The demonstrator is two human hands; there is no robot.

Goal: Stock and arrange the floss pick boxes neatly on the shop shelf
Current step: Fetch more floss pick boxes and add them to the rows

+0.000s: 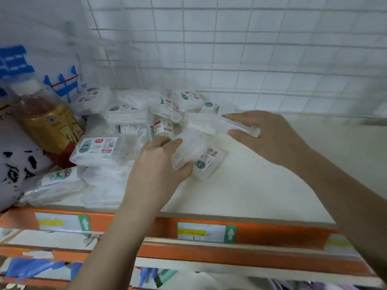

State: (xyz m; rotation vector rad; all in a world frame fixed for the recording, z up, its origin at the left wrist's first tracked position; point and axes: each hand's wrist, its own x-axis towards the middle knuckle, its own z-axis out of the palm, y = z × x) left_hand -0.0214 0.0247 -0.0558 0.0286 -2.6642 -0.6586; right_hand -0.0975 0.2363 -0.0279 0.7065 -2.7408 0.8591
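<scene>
Up close, the white wire-grid back panel rises behind a cream shop shelf with an orange front rail carrying white price labels with green arrows. At the far left of the shelf leans a clear plastic bottle of brown drink with a gold and red label, against a white bag printed in blue and black.

Beside the bottle, a loose heap of clear plastic floss pick boxes with white and teal stickers covers the left half of the shelf, some lying flat, some tipped on edge. One flat box with its label facing up rests at the near left of the heap, well apart from either grip.

Reaching in from below, the left hand has its fingers and thumb curled round a clear floss pick box, clamped on it just above the shelf; another labelled box lies directly under and beside it, touching the shelf. The forearm slants up from the lower left.

Coming from the right, the right hand lies palm down, its forefinger and thumb pinching a clear, blurred floss pick box at the right edge of the heap. Its arm stretches back to the lower right corner.
</scene>
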